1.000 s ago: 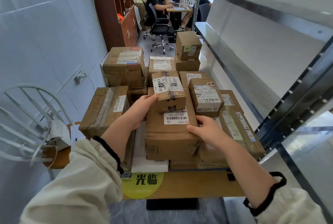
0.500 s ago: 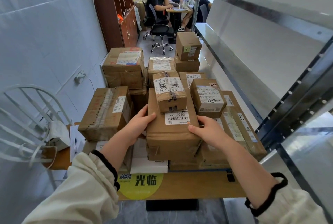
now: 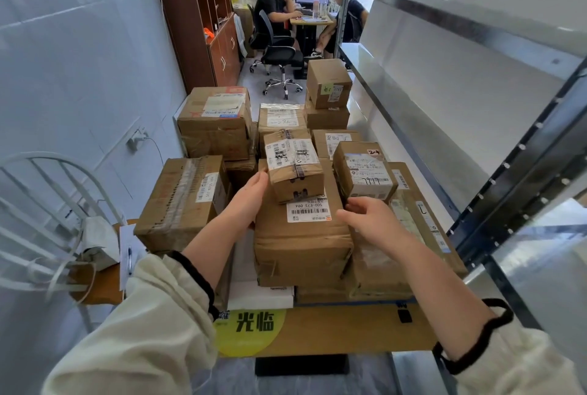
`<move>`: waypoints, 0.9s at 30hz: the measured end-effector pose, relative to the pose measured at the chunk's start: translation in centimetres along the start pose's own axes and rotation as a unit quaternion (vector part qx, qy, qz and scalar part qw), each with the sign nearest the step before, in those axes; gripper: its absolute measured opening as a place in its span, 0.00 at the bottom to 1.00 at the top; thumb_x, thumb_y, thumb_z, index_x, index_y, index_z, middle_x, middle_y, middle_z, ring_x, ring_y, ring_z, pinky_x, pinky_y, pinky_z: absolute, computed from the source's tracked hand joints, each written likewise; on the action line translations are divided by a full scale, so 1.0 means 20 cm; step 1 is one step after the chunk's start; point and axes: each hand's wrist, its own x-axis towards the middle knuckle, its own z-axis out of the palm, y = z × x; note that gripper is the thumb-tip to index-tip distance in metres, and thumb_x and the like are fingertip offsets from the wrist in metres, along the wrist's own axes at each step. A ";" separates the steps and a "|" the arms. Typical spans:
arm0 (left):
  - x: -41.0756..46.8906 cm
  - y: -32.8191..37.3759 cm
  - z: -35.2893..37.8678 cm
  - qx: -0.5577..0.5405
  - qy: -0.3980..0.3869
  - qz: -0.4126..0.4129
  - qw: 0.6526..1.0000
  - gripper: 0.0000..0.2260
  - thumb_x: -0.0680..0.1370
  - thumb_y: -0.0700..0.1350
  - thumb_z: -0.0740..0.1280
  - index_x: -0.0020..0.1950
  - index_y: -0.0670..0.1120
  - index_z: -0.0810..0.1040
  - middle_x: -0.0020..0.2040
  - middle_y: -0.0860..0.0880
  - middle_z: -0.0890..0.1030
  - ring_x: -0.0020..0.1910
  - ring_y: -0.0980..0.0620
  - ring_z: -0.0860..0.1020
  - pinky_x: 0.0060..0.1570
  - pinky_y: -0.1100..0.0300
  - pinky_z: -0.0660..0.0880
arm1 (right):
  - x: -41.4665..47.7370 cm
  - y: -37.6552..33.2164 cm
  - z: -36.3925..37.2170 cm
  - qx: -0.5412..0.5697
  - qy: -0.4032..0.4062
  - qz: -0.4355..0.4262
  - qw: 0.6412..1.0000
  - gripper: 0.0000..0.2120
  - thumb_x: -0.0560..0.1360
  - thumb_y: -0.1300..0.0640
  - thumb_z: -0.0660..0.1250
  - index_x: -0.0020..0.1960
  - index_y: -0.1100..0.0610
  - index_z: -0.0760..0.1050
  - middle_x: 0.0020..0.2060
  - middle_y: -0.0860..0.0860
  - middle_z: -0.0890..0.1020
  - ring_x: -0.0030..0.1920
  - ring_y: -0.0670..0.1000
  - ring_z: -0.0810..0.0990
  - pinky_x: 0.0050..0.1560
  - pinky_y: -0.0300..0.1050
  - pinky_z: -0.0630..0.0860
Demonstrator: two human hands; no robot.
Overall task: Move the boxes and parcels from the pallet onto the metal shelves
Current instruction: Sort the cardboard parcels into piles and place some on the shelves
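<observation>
Many taped cardboard boxes are stacked on a low pallet (image 3: 333,331) in front of me. The nearest tall brown box (image 3: 301,245) carries a small labelled box (image 3: 293,169) on its top. My left hand (image 3: 251,196) lies with straight fingers against the tall box's upper left edge, beside the small box. My right hand (image 3: 371,219) hovers with loosely bent fingers at the tall box's upper right edge and holds nothing. The bare metal shelves (image 3: 413,99) run along the right.
Another small box (image 3: 365,170) and a flat parcel (image 3: 413,226) sit right of my right hand. A long box (image 3: 184,200) lies to the left, near a white chair (image 3: 41,213). Two people sit at a desk (image 3: 313,21) at the back.
My left hand slid back up the tall box's left side to the small box. My right hand let go of the box's right edge and lifted slightly.
</observation>
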 end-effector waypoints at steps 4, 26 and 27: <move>0.01 0.04 0.02 0.008 -0.010 0.016 1.000 0.26 0.77 0.66 0.54 0.73 0.59 0.62 0.65 0.57 0.70 0.51 0.60 0.72 0.44 0.64 0.66 | 0.01 0.00 -0.05 -0.006 0.073 -0.012 0.997 0.12 0.75 0.52 0.66 0.57 0.53 0.77 0.53 0.48 0.81 0.52 0.47 0.78 0.50 0.42 0.75; 0.17 0.12 0.11 0.072 -0.001 0.032 0.997 0.28 0.73 0.68 0.62 0.70 0.57 0.70 0.76 0.43 0.57 0.74 0.41 0.56 0.71 0.40 0.57 | 0.24 0.05 -0.12 0.014 0.186 0.006 0.983 0.22 0.77 0.50 0.63 0.70 0.51 0.65 0.67 0.54 0.70 0.64 0.55 0.71 0.60 0.58 0.74; 0.17 0.12 0.11 0.081 0.001 0.036 0.996 0.28 0.73 0.68 0.61 0.70 0.57 0.69 0.77 0.43 0.55 0.75 0.42 0.54 0.71 0.40 0.55 | 0.24 0.05 -0.12 0.011 0.185 0.005 0.983 0.22 0.77 0.50 0.64 0.70 0.51 0.65 0.67 0.54 0.70 0.65 0.55 0.71 0.60 0.58 0.74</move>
